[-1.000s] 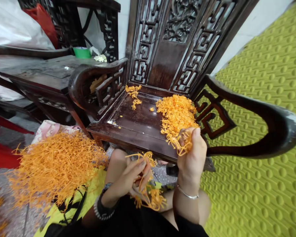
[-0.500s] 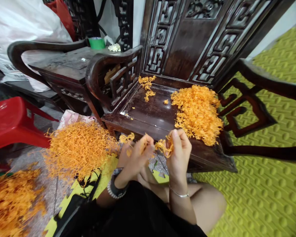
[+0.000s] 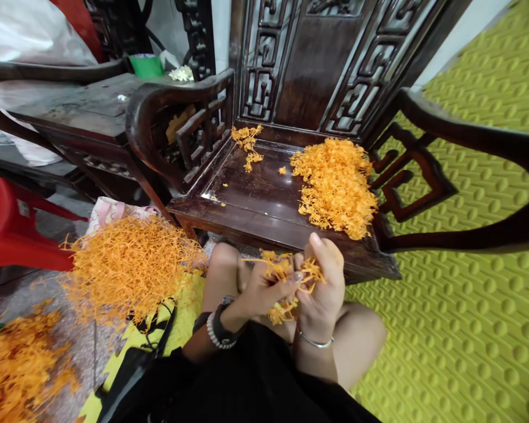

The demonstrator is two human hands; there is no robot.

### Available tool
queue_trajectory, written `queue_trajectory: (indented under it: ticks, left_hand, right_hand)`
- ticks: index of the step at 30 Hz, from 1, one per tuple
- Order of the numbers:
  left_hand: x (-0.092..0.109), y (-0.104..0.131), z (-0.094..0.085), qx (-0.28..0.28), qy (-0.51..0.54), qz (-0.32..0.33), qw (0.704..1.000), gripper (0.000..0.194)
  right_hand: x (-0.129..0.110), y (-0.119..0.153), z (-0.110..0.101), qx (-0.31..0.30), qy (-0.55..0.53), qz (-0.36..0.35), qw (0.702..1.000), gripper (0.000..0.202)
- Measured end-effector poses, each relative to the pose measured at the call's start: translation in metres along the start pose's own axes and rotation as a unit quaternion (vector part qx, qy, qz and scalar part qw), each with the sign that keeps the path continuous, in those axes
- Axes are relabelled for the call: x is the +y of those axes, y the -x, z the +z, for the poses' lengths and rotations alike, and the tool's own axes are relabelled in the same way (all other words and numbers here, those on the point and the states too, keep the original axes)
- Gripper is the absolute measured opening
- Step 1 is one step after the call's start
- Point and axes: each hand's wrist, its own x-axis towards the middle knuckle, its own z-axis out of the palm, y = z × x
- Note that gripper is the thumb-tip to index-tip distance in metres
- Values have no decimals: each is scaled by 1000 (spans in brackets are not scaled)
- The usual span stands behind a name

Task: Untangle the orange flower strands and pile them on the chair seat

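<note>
My left hand (image 3: 261, 291) is closed round a bunch of thin, branching orange sprigs (image 3: 277, 265), some of which hang below its fingers. My right hand (image 3: 327, 288), thumb raised, grips more orange sprigs between its fingers. The fingertips of both hands meet in front of the chair's edge. Just beyond them, on the dark carved wooden chair (image 3: 264, 202), a dense heap of curly orange sprigs (image 3: 337, 185) covers the right of the seat. A smaller loose cluster (image 3: 247, 144) lies at the seat's back left. Whether the sprigs are plant or plastic I cannot tell.
A large pile of thin orange strands (image 3: 130, 264) rests at left on a pink-and-white bag (image 3: 103, 212). Another orange pile (image 3: 20, 358) is lower left. A red stool (image 3: 9, 226), a side table (image 3: 77, 108) with green tape (image 3: 146, 66), and yellow matting (image 3: 480, 317) surround the chair.
My hands, apart before, have come together, and the left fingers now reach the sprigs at the right hand. The view has shifted, so the chair and piles sit further left.
</note>
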Motion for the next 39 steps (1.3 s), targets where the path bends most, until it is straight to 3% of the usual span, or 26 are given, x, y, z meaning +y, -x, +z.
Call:
queue_trajectory:
  ticks: [4, 9, 13, 16, 18, 20, 23, 26, 29, 32, 35, 39]
  left_hand:
    - [-3, 1, 11, 69, -46, 23, 996, 50]
    - [3, -9, 12, 70, -179, 90, 977, 31]
    - [3, -17, 13, 74, -180, 80, 978, 32]
    - [0, -20, 12, 80, -154, 42, 984, 44]
    - [-2, -19, 10, 71, -146, 42, 986, 51]
    - [0, -14, 8, 65, -175, 82, 979, 52]
    - [8, -3, 6, 66, -247, 138, 957, 47]
    - [17, 10, 6, 59, -256, 146, 954, 44]
    - [22, 18, 6, 57, -211, 120, 968, 46]
    - [25, 22, 6, 36, -163, 61, 984, 48]
    - [26, 22, 7, 13, -134, 22, 991, 48]
    - [24, 18, 10, 1, -116, -11, 993, 47]
  right_hand:
    - [-4, -6, 4, 75, -27, -63, 995, 45]
    - [-6, -12, 10, 145, -50, -97, 983, 45]
    - [4, -4, 13, 158, 55, -172, 971, 43]
    - [11, -1, 8, 154, 149, -181, 960, 44]
    - [14, -1, 3, 140, 161, -149, 966, 49]
    - [13, 1, -1, 118, 146, -99, 977, 54]
    - [9, 10, -3, 87, 97, -47, 990, 56]
    - [0, 24, -1, 57, 32, 6, 998, 57]
    - [-8, 32, -1, 5, -71, 110, 991, 55]
    - [-12, 30, -3, -43, -146, 171, 973, 57]
    - [-13, 21, -5, -78, -170, 185, 965, 62]
    - [-19, 9, -19, -100, -123, 172, 972, 54]
